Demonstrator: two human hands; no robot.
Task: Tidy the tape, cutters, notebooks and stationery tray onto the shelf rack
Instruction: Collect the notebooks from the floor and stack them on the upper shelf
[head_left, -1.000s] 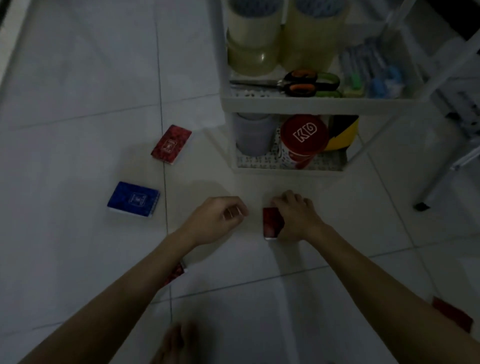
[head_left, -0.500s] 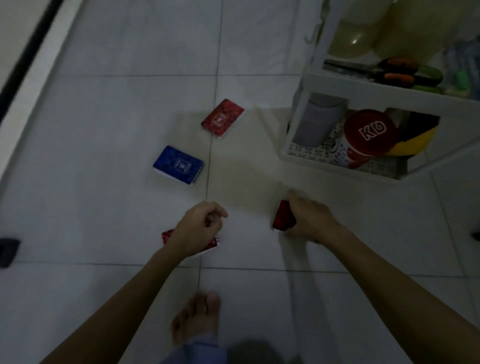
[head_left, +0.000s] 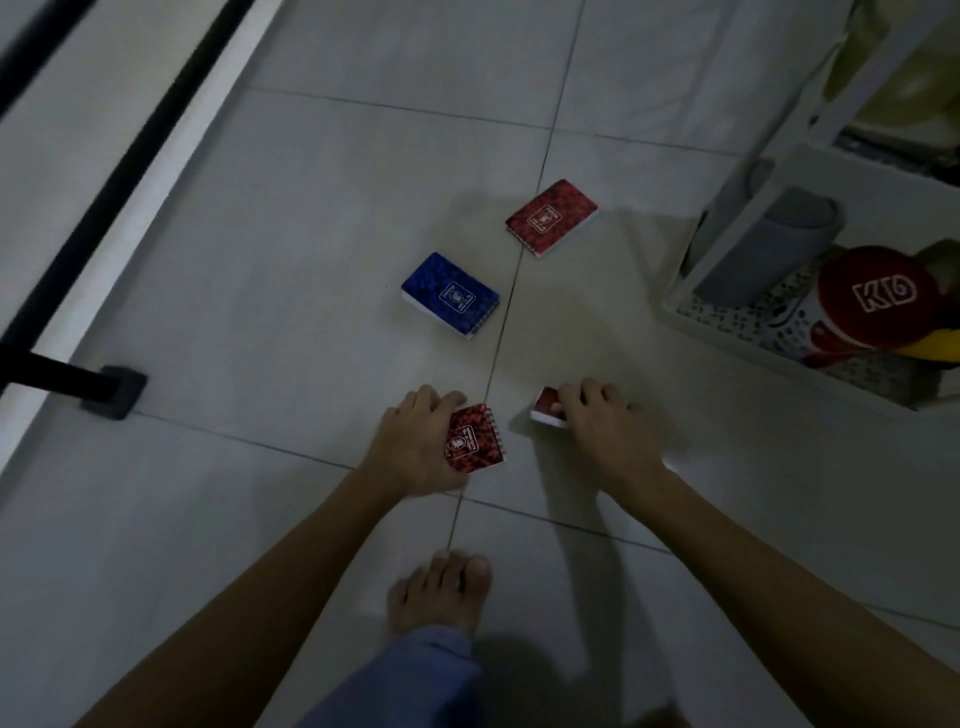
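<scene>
Left hand (head_left: 410, 449) clasping red spiral notebook (head_left: 475, 441), right hand (head_left: 605, 431) curled over second red notebook (head_left: 546, 408)

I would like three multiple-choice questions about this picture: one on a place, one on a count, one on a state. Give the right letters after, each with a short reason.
1. Where does the blue notebook lie?
A. on the floor, apart from both hands
B. on the rack's bottom shelf
C. under the right hand

2. How many notebooks show in all?
A. two
B. four
C. six

3. What is the left hand doing?
A. resting flat on bare floor
B. holding a red spiral notebook
C. reaching into the rack

Answers:
1. A: it sits on the tile beyond the hands, left of the far red notebook.
2. B: one blue, one red lying loose, the red spiral notebook at the left hand, and a red one under the right hand.
3. B: its fingers close on the notebook's left edge.
</scene>
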